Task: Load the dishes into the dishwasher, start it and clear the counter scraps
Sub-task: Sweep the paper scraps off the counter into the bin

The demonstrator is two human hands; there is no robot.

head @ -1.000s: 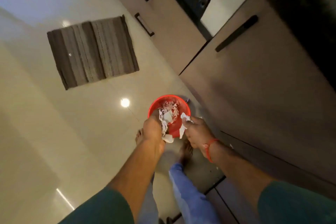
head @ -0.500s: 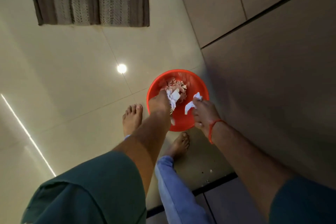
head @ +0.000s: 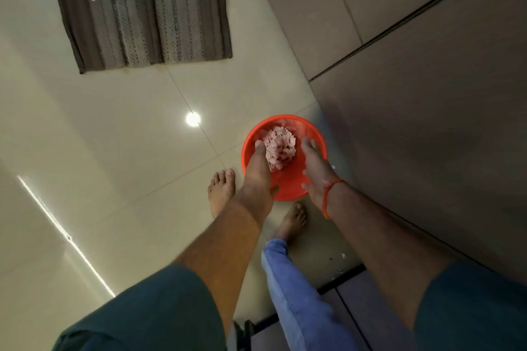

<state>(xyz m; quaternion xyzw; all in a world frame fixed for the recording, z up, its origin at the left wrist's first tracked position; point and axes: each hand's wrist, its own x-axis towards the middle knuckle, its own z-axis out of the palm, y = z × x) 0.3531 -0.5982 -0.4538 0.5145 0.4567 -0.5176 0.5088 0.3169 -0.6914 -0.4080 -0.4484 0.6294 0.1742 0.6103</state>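
Observation:
A red round bin (head: 288, 188) stands on the floor at the foot of the cabinets. A heap of pale paper scraps (head: 279, 148) lies inside it. My left hand (head: 258, 168) reaches over the bin's left side, fingers straight and pointing down beside the heap. On the bin's right side my right hand (head: 315, 168) is held above it with fingers extended, a red thread around the wrist. Neither hand holds anything.
Brown cabinet fronts (head: 427, 94) rise along the right. A striped grey mat (head: 142, 8) lies on the pale tiled floor (head: 99, 137) at the top left. My bare feet (head: 221, 191) stand just behind the bin. A few white scrap bits (head: 343, 255) lie on the floor by the cabinet base.
Both hands held white paper scraps over the bin before; now the scraps lie in the bin and both hands are empty with fingers straightened.

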